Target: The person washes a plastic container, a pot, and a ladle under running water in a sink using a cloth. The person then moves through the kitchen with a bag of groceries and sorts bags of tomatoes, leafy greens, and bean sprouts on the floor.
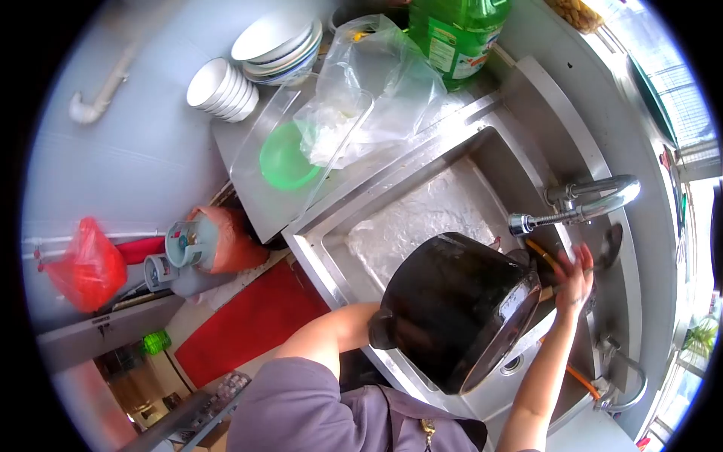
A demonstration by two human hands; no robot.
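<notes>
Black stockpot (437, 301) tilted over steel sink (418, 215), spray nozzle (518, 224) at stockpot's one o'clock, left hand hidden, grip unclear, right hand (575, 280) released.

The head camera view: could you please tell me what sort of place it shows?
Most likely a kitchen, perhaps its washing-up corner: there is a metal sink with a tap, a large dark pot tilted over it, and stacked white bowls nearby.

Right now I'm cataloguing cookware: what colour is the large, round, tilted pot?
The large, round pot is black, best seen in the head view.
</notes>
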